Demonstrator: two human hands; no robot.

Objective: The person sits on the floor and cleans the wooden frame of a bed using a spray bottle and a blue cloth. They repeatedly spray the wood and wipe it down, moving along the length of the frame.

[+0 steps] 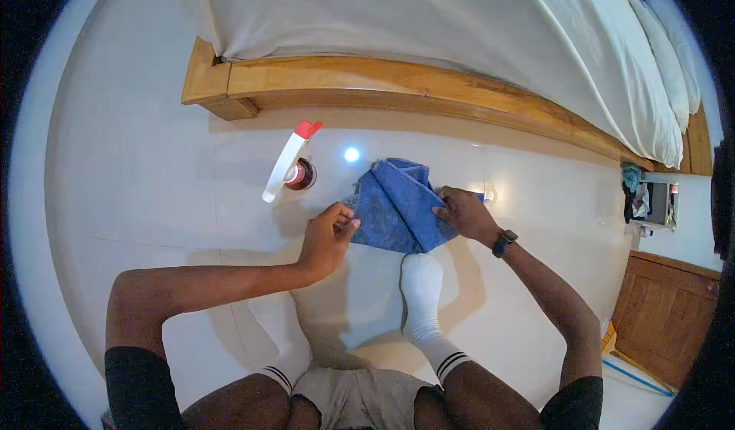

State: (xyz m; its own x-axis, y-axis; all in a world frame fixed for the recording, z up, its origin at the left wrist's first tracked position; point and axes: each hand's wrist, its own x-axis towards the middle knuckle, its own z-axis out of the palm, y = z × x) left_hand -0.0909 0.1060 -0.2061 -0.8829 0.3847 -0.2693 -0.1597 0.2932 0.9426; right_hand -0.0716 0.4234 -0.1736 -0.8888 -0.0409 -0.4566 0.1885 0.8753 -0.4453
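A blue cloth (394,212), partly folded over itself and darkened with stains on its left part, is held up between my hands, above my white-socked right foot. My right hand (468,216), with a dark watch on the wrist, is closed on the cloth's right edge. At the opposite edge my left hand (325,240) has thumb and fingers pinched together on the cloth. To the left of the cloth stands a spray bottle (304,174) with a white and red trigger head and a dark body, touched by neither hand.
A wooden bed frame (329,82) with a white sheet (398,17) runs across the far side. My socked feet rest on the glossy pale floor (153,200). At right are a small shelf (658,204) with items and a brown wooden door (662,311).
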